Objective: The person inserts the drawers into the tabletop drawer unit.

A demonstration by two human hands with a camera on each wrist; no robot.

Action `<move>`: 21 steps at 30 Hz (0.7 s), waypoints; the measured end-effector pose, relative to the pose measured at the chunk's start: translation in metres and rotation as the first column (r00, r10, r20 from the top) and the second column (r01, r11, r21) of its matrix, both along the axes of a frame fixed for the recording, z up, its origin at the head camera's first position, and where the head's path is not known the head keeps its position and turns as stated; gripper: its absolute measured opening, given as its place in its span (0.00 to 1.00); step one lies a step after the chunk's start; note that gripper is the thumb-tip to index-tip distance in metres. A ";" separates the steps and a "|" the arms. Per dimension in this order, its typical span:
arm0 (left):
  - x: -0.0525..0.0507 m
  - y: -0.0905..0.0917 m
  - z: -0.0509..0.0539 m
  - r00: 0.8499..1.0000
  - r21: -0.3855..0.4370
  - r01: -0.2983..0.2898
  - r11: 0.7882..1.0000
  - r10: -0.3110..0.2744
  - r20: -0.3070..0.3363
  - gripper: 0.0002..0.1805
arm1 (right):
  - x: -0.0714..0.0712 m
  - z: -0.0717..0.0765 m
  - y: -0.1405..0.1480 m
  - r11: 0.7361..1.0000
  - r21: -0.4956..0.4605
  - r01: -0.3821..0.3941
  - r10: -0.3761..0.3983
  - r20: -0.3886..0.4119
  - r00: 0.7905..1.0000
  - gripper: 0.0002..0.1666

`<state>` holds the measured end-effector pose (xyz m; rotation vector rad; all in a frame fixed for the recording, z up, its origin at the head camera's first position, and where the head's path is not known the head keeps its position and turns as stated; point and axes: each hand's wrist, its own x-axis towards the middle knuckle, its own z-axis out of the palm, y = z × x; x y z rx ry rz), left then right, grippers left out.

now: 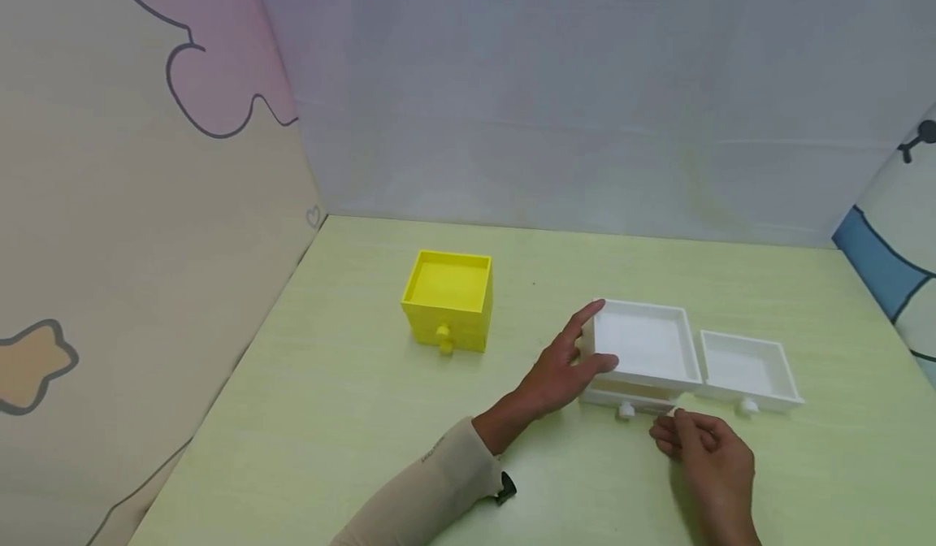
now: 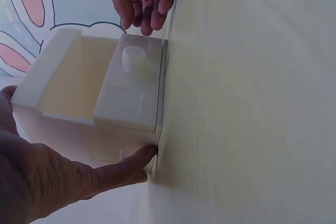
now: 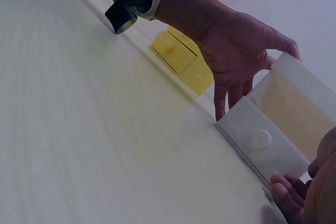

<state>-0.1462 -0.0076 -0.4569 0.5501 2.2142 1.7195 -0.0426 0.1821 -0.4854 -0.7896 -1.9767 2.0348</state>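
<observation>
A white drawer box stands right of centre, its upper slot a hollow opening and its lower drawer, with a round knob, in the body. My left hand holds the box by its left side, thumb over the top rim and fingers along the side wall. At the lower drawer's right front end is my right hand, its fingers loosely bent. In the left wrist view nothing shows between those fingers; contact with the box is unclear. A separate white drawer lies to the right of the box.
A yellow drawer box with small knobs stands to the left, farther back on the pale green table. Walls with cartoon prints border the left and right sides, and a plain pale sheet hangs at the back.
</observation>
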 end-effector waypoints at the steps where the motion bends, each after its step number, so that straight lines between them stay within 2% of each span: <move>1: 0.000 0.000 0.000 1.000 0.000 0.002 1.000 -0.002 -0.001 0.36 | -0.001 0.000 0.003 0.999 -0.010 0.044 -0.044 -0.012 0.999 0.13; 2: 0.000 0.000 0.000 1.000 0.002 0.002 1.000 -0.002 -0.001 0.36 | -0.001 0.001 0.006 0.994 -0.034 0.100 -0.101 -0.039 0.994 0.11; 4: -0.001 0.000 0.001 1.000 0.002 0.001 1.000 -0.001 0.003 0.35 | -0.003 0.001 0.013 0.973 -0.091 0.213 -0.223 -0.112 0.968 0.08; 7: -0.001 0.000 0.001 1.000 0.001 0.000 1.000 0.000 0.020 0.35 | -0.005 0.000 0.024 0.915 -0.178 0.362 -0.395 -0.212 0.894 0.08; 8: -0.001 0.000 0.001 1.000 -0.001 -0.002 1.000 0.002 0.024 0.35 | -0.006 0.000 0.028 0.893 -0.199 0.404 -0.442 -0.222 0.869 0.09; 9: -0.001 0.000 0.002 1.000 -0.002 -0.002 1.000 0.002 0.027 0.35 | -0.006 0.000 0.032 0.875 -0.208 0.436 -0.476 -0.215 0.853 0.11; 11: 0.000 0.000 0.001 1.000 -0.006 -0.003 1.000 0.003 0.030 0.35 | -0.007 0.000 0.040 0.853 -0.210 0.478 -0.512 -0.161 0.844 0.13; 12: 0.000 0.000 0.002 0.999 -0.008 -0.003 1.000 0.003 0.032 0.35 | -0.007 -0.001 0.044 0.850 -0.209 0.484 -0.514 -0.126 0.848 0.13; 14: 0.000 0.000 0.001 0.999 -0.009 -0.004 1.000 0.005 0.034 0.35 | -0.007 -0.002 0.050 0.862 -0.194 0.468 -0.485 -0.050 0.873 0.15; 18: 0.000 0.000 0.000 0.999 -0.011 -0.008 1.000 0.008 0.036 0.35 | -0.010 -0.004 0.058 0.905 -0.171 0.389 -0.386 0.048 0.921 0.15; 21: -0.001 0.000 -0.001 1.000 -0.010 -0.010 1.000 0.011 0.025 0.36 | -0.015 -0.003 0.065 0.942 -0.154 0.297 -0.285 0.094 0.954 0.11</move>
